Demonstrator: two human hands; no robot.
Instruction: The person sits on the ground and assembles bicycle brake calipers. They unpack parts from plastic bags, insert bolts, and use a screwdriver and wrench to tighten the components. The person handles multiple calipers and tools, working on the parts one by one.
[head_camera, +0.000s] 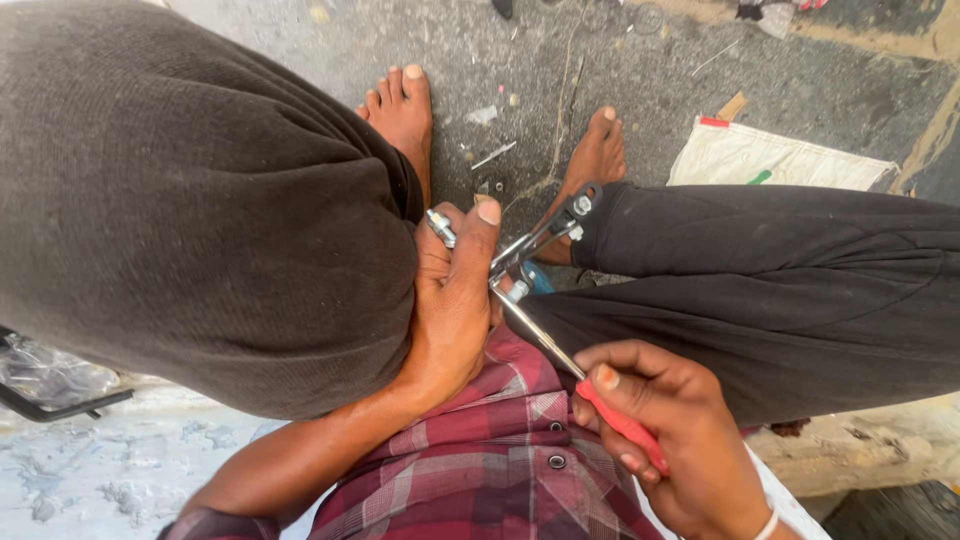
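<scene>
Red-handled screwdriver (560, 365) gripped in the right hand (680, 440), tip at the metal bracket (540, 240) — clamped by the left hand (455, 295) — one slip could jab that thumb.

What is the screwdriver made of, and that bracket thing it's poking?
The screwdriver has a shaft that looks like polished steel, since it is silvery and shines; its red handle looks like smooth plastic. The bracket held in the left hand seems to be metal too: thin, grey and glinting, with a bolt head at its end. The right hand holds the handle.
</scene>
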